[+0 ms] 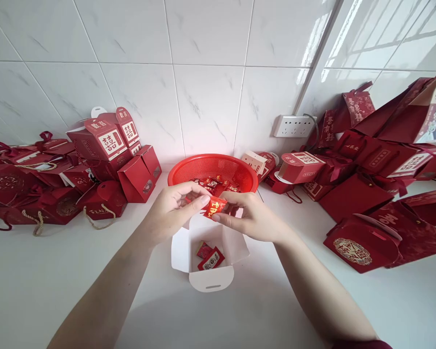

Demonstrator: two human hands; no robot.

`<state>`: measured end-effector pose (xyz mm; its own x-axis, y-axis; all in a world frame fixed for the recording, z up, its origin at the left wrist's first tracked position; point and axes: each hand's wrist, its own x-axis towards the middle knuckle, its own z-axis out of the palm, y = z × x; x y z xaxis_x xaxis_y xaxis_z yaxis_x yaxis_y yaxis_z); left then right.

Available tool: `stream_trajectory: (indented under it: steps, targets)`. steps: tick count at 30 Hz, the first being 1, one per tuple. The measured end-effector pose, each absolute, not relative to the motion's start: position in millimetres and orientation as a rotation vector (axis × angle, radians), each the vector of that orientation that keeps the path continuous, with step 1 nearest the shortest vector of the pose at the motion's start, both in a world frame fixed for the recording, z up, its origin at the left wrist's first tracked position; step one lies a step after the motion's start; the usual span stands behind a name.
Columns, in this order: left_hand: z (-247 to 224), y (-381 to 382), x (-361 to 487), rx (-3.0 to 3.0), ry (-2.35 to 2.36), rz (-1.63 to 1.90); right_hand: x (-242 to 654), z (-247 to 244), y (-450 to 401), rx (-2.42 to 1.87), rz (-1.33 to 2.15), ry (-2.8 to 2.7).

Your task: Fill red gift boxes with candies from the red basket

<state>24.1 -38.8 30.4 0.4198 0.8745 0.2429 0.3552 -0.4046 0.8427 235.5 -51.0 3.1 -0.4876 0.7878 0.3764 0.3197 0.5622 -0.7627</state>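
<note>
Between my two hands is a small red candy packet (215, 206) with yellow lettering. My left hand (179, 208) pinches its left side with thumb and fingers. The thumb and fingers of my right hand (245, 215) close on its right side. Just below them stands an open box (210, 282), white inside, flaps folded out. Two small red packets (211, 259) lie on its bottom. Behind my hands sits a red plastic basket (212, 161) holding many wrapped sweets (218, 183); my fingers hide part of its front rim.
Stacked red gift boxes (107, 140) with gold characters and rope handles crowd the left of the white counter (160, 300). More red boxes and bags (363, 237) are piled on the right. A power strip (294, 126) is against the tiled wall (210, 97).
</note>
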Motion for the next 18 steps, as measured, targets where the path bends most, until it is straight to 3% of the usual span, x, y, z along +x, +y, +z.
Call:
stream_trajectory:
  steps: [4,18]
  targets:
    - [33,-42,26,2.017,0.969,0.705,234,3,-49,-0.804,0.996,-1.866]
    - [39,-47,23,1.928,0.665,0.577,228,6,-60,-0.581,1.441,-1.86]
